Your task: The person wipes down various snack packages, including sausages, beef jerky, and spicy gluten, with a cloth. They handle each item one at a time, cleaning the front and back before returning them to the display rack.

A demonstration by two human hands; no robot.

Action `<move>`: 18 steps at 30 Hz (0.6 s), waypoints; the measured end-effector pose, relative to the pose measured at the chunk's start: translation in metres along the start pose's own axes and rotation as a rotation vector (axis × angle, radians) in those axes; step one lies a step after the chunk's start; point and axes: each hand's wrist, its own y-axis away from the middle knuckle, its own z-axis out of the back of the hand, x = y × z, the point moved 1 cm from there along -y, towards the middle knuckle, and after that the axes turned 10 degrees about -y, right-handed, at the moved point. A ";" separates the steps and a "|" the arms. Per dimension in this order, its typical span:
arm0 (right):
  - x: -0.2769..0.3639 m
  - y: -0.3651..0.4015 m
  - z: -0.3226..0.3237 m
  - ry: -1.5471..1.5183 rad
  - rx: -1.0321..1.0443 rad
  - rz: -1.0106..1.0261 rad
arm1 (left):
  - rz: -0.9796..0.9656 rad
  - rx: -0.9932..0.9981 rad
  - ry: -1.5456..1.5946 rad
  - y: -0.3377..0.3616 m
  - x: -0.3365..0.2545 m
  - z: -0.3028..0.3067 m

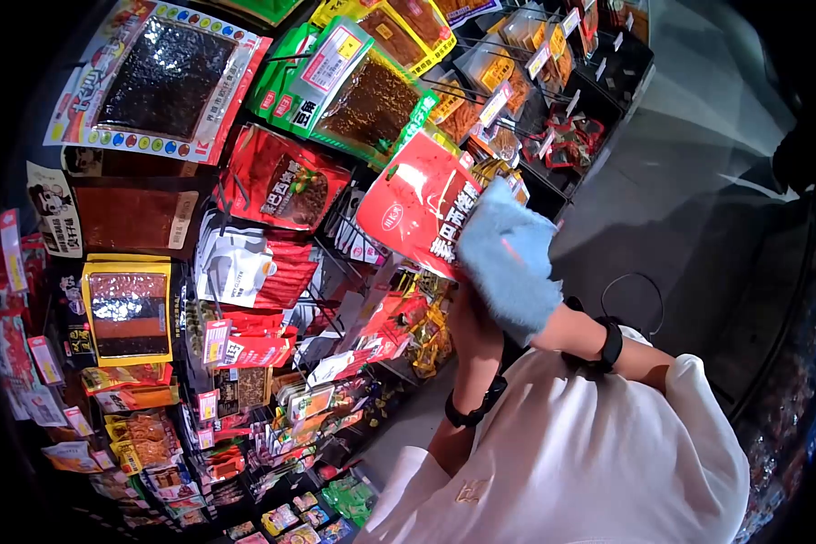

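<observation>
A red snack packet (417,204) with printed characters is held out in front of the rack. My left hand (476,317) grips its lower end, the fingers mostly hidden behind the packet and cloth. Over the packet's right edge lies a light blue cloth (510,254). My right hand is covered by that cloth and holds it against the packet; only the wrist shows, with a black band on it. Behind the held packet hangs a similar red packet (286,177), and above it a green-edged packet (358,91).
Hooks on the rack carry many packets, among them a large dark one (168,77) and a yellow-framed one (129,308). Price tags (216,343) stick out between them. Shelf bins (571,136) stand at upper right, beside the grey floor (653,172).
</observation>
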 end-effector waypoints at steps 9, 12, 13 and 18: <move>-0.005 -0.006 0.022 0.406 0.026 0.046 | -0.071 -0.106 0.148 0.012 -0.008 0.008; -0.005 -0.009 0.000 0.219 0.032 -0.001 | -0.256 -0.158 0.200 0.003 -0.008 0.010; 0.004 -0.014 0.008 0.237 0.035 0.084 | -0.247 -0.075 0.177 0.007 -0.002 0.009; -0.002 -0.020 0.027 0.385 0.006 0.033 | -0.108 -0.155 0.148 0.028 -0.001 0.019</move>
